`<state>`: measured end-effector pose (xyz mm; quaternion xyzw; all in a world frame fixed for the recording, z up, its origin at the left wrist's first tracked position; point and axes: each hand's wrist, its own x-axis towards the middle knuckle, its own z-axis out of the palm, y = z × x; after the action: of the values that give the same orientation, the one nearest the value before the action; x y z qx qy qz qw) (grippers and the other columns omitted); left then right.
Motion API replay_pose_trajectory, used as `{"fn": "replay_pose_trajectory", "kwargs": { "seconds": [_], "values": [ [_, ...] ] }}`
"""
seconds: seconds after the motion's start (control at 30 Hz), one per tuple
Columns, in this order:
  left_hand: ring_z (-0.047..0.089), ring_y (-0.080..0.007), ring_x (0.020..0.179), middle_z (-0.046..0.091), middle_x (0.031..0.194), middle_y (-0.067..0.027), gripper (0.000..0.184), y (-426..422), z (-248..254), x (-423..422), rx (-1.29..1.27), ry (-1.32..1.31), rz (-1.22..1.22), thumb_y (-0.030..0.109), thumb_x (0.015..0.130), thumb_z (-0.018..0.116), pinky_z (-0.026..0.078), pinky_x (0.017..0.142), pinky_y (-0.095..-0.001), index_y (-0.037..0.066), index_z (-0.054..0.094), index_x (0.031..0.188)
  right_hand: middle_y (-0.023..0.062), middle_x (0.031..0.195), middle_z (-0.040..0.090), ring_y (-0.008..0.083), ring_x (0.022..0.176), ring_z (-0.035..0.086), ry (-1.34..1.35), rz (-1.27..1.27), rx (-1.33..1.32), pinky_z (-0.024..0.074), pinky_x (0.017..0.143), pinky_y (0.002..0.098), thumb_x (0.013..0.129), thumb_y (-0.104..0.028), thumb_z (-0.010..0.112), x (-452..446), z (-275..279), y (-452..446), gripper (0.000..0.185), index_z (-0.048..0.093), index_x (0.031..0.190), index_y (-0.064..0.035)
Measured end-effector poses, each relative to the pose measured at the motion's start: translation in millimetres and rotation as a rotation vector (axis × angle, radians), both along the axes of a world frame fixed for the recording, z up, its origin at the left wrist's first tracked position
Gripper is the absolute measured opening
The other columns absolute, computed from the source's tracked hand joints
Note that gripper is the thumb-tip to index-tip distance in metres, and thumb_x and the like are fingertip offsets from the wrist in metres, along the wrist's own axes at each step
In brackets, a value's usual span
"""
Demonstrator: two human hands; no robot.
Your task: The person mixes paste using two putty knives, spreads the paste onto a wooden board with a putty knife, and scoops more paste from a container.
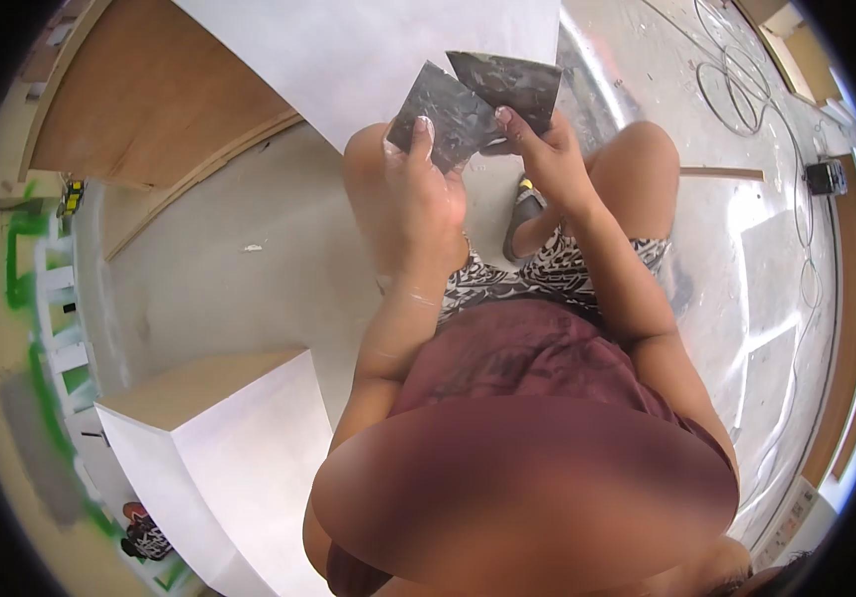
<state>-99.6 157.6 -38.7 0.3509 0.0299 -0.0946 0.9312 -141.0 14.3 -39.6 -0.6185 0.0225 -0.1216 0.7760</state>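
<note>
My left hand (428,194) is closed on a dark, flat putty scraper (440,111), its thumb pressed on the face. White smears mark the blade and my fingers. In my right hand (552,164), a second dark putty scraper (512,85) is gripped between thumb and fingers. The two blades meet or overlap at their inner edges, in front of my knees. Fingers behind the blades are mostly hidden.
Beyond the scrapers lies a white panel (348,50). A brown wooden board (149,95) stands upper left, and a white box-like panel (239,438) lower left. Cable (736,99) loops over the concrete floor (239,289) at right, leading to a dark box (827,178).
</note>
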Motion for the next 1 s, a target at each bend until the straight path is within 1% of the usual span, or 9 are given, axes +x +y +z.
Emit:
{"fn": "replay_pose_trajectory", "kwargs": {
  "seconds": [0.07, 0.2, 0.43, 0.53, 0.57, 0.7, 0.8, 0.93, 1.0],
  "values": [
    [0.064, -0.0259, 0.108, 0.061, 0.120, -0.0133, 0.030, 1, 0, 2, 0.037, -0.062, 0.058, 0.012, 0.101, 0.060, 0.056, 0.093, -0.0460, 0.001, 0.050, 0.127, 0.0099, 0.107, 0.070, 0.0179, 0.093, 0.072, 0.050, 0.043, -0.074, 0.0596, 0.075, 0.0302, 0.104, -0.018, 0.059, 0, 4, -5, 0.029, 0.058, 0.125, 0.0018],
    [0.061, -0.0189, 0.103, 0.061, 0.117, -0.0113, 0.033, 11, 5, 5, 0.154, -0.123, 0.128, 0.011, 0.099, 0.063, 0.052, 0.093, -0.0351, 0.001, 0.049, 0.127, 0.0080, 0.102, 0.070, 0.0169, 0.087, 0.072, 0.169, 0.190, -0.283, 0.0594, 0.074, 0.0295, 0.105, -0.015, 0.056, 3, 24, -9, 0.025, 0.058, 0.123, 0.0015],
    [0.059, -0.0150, 0.102, 0.061, 0.116, -0.0090, 0.030, 9, -15, 27, 0.375, -0.238, 0.076, 0.006, 0.098, 0.063, 0.052, 0.092, -0.0333, 0.000, 0.051, 0.124, 0.0134, 0.097, 0.071, 0.0164, 0.080, 0.068, 0.460, 0.557, -0.631, 0.0554, 0.070, 0.0319, 0.106, -0.028, 0.052, 21, 34, -39, 0.036, 0.061, 0.124, 0.0021],
    [0.059, -0.0169, 0.106, 0.059, 0.120, -0.0100, 0.027, 0, -11, 37, 0.358, -0.154, 0.148, 0.008, 0.101, 0.057, 0.052, 0.094, -0.0347, 0.001, 0.051, 0.126, 0.0155, 0.096, 0.071, 0.0184, 0.076, 0.067, 0.252, 0.392, -0.770, 0.0548, 0.071, 0.0345, 0.106, -0.034, 0.053, 32, -12, -67, 0.042, 0.063, 0.123, 0.0026],
    [0.059, -0.0178, 0.108, 0.058, 0.122, -0.0106, 0.027, -4, -8, 41, 0.332, -0.105, 0.195, 0.010, 0.102, 0.054, 0.052, 0.095, -0.0354, 0.001, 0.050, 0.127, 0.0155, 0.093, 0.072, 0.0200, 0.074, 0.068, 0.204, 0.159, -0.643, 0.0541, 0.072, 0.0374, 0.105, -0.038, 0.054, 32, -24, -74, 0.045, 0.065, 0.123, 0.0023],
    [0.058, -0.0240, 0.117, 0.055, 0.129, -0.0135, 0.030, -16, -4, 50, 0.255, -0.074, 0.165, 0.012, 0.105, 0.042, 0.052, 0.099, -0.0415, 0.001, 0.048, 0.133, 0.0077, 0.079, 0.070, 0.0112, 0.062, 0.065, 0.323, 0.086, -0.258, 0.0496, 0.050, 0.0236, 0.093, -0.030, 0.074, 30, 13, -99, 0.043, 0.065, 0.114, 0.0057],
    [0.057, -0.0245, 0.118, 0.054, 0.130, -0.0133, 0.031, -27, -4, 44, 0.326, -0.112, 0.070, 0.011, 0.106, 0.040, 0.053, 0.099, -0.0444, 0.003, 0.046, 0.135, 0.0065, 0.080, 0.070, 0.0100, 0.057, 0.063, 0.338, 0.026, -0.406, 0.0491, 0.049, 0.0235, 0.090, -0.032, 0.077, 36, -8, -103, 0.042, 0.065, 0.110, 0.0038],
    [0.057, -0.0247, 0.118, 0.053, 0.131, -0.0146, 0.032, -33, 3, 36, 0.345, -0.099, 0.186, 0.012, 0.106, 0.040, 0.053, 0.099, -0.0453, 0.003, 0.044, 0.137, 0.0036, 0.076, 0.068, 0.0090, 0.055, 0.059, 0.261, -0.124, -0.223, 0.0473, 0.047, 0.0237, 0.086, -0.031, 0.082, 35, 5, -115, 0.045, 0.066, 0.111, 0.0036],
    [0.057, -0.0248, 0.118, 0.052, 0.132, -0.0156, 0.033, -31, 7, 40, 0.280, -0.073, 0.202, 0.013, 0.107, 0.040, 0.053, 0.100, -0.0449, 0.002, 0.043, 0.138, 0.0026, 0.075, 0.067, 0.0078, 0.055, 0.059, 0.259, 0.041, -0.277, 0.0461, 0.046, 0.0228, 0.084, -0.030, 0.083, 34, 4, -114, 0.042, 0.067, 0.106, 0.0023]
  ]
}}
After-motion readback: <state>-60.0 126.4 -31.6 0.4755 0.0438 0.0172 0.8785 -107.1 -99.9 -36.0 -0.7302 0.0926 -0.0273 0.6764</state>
